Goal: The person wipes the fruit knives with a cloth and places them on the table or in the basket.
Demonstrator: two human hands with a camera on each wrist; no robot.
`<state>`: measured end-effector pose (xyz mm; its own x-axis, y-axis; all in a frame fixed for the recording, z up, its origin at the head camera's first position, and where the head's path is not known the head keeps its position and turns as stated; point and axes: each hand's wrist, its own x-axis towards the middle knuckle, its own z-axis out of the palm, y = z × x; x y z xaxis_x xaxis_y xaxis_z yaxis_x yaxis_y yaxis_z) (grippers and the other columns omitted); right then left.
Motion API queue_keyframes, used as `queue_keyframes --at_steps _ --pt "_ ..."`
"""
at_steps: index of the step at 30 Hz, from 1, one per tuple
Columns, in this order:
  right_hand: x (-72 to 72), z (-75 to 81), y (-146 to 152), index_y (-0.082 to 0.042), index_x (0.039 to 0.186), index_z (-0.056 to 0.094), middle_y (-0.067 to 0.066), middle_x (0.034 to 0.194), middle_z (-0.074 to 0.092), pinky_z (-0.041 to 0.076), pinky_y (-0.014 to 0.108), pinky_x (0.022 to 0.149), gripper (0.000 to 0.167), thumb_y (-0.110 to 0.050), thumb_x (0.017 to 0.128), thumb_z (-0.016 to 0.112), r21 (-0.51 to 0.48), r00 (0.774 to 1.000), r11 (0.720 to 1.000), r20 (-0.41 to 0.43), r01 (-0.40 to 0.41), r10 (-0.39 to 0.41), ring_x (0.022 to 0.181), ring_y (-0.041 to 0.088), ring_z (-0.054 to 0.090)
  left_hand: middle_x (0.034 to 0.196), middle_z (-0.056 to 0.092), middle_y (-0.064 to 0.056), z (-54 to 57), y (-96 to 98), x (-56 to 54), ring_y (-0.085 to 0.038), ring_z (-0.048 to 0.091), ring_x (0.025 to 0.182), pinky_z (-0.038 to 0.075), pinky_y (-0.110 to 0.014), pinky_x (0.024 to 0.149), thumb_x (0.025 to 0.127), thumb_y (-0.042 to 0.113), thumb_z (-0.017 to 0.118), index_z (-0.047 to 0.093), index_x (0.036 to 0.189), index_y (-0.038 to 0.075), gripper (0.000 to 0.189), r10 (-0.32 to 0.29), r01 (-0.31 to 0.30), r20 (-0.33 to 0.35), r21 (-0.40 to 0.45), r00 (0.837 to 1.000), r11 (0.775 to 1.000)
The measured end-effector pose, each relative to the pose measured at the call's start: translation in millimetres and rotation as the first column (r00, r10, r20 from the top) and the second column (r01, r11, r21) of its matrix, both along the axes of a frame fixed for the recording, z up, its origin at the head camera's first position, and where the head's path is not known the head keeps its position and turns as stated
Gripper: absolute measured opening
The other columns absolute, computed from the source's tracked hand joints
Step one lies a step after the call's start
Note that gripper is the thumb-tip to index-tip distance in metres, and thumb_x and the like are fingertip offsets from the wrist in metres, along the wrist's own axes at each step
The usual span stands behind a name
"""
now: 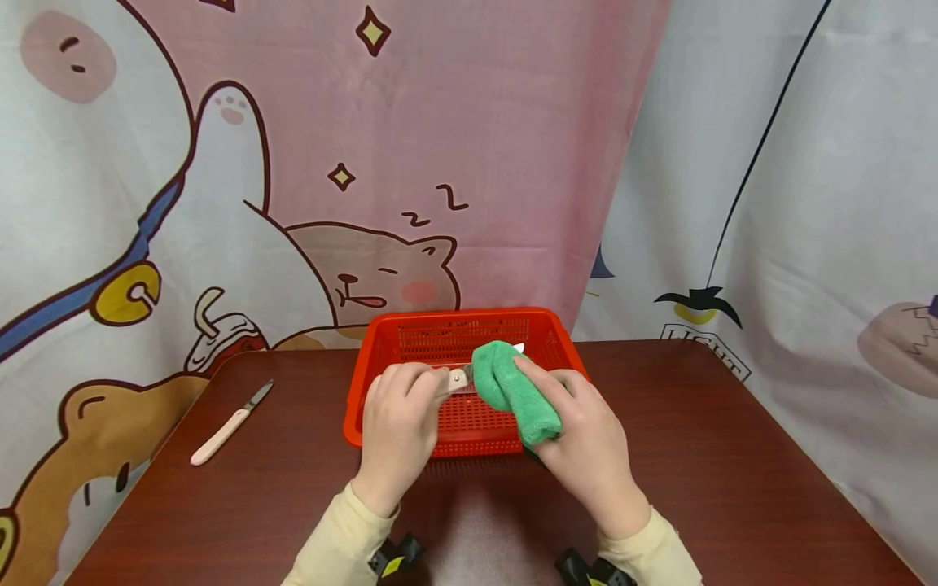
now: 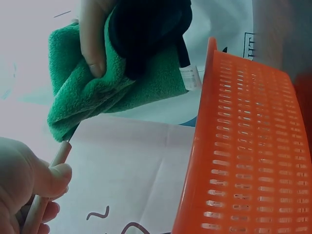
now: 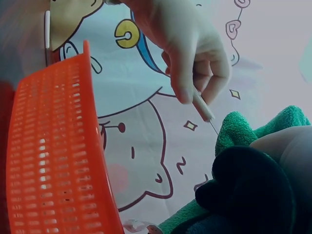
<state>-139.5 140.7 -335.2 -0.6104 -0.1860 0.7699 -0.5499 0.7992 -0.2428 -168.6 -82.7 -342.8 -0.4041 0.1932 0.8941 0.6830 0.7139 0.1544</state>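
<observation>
My left hand (image 1: 399, 427) grips the pale cream handle (image 1: 458, 379) of a knife above a red basket. A green cloth (image 1: 506, 378) is folded round the knife's blade, held by my right hand (image 1: 586, 443). In the left wrist view the handle (image 2: 61, 155) sticks out past the left thumb, and its far end almost meets the cloth (image 2: 92, 92). Just a thin strip of blade (image 3: 213, 126) shows between handle and cloth in the right wrist view; the cloth hides most of the rest.
The red plastic basket (image 1: 469, 448), with slotted walls, stands at the back middle of the brown table (image 1: 703, 456). Another knife (image 1: 223, 435) with a pale handle lies on the table's left side, blade pointing away. A cartoon-printed curtain (image 1: 513, 122) hangs behind.
</observation>
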Motion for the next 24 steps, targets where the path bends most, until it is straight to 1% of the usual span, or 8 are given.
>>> queue_keyframes --at_steps 5,11,17,24 --pt "-1.3 3.3 8 -0.024 0.135 0.061 0.01 0.101 0.061 0.051 0.04 0.059 0.081 0.004 0.062 0.08 -0.021 1.0 1.0 0.005 0.017 -0.016 0.087 0.026 0.061 0.093 0.065 -0.009 1.1 -1.4 0.1 -0.028 0.059 0.082 0.048 -0.042 0.065 0.081 0.005 0.079 0.068 0.1 0.007 0.022 -0.011 0.011 0.003 0.005 1.0 1.0" --pt "-2.4 6.4 16 -0.023 0.136 0.061 0.01 0.103 0.061 0.052 0.043 0.063 0.083 0.006 0.061 0.081 -0.043 0.999 0.998 0.006 0.04 -0.04 0.089 0.027 0.061 0.093 0.065 -0.008 1.7 -1.9 0.3 -0.028 0.059 0.082 0.048 -0.042 0.066 0.082 0.005 0.078 0.068 0.1 0.007 0.021 -0.022 0.022 0.007 0.009 1.0 1.0" --pt "-3.0 7.1 18 -0.023 0.136 0.061 0.01 0.103 0.061 0.051 0.043 0.063 0.082 0.005 0.062 0.08 -0.05 0.999 0.997 0.004 0.052 -0.051 0.089 0.026 0.061 0.092 0.065 -0.008 0.7 -2.2 -0.8 -0.028 0.059 0.083 0.048 -0.042 0.066 0.084 0.008 0.077 0.068 0.101 0.007 0.019 -0.036 0.036 -0.003 0.013 0.999 0.999" --pt "-2.4 8.0 19 -0.023 0.136 0.061 0.01 0.104 0.061 0.051 0.043 0.062 0.082 0.007 0.062 0.08 -0.052 0.998 0.997 0.016 0.061 -0.06 0.089 0.027 0.061 0.092 0.065 -0.008 1.1 -2.1 -0.5 -0.027 0.059 0.082 0.048 -0.042 0.066 0.082 0.006 0.078 0.068 0.1 0.007 0.021 -0.038 0.038 0.0 0.015 0.999 0.999"
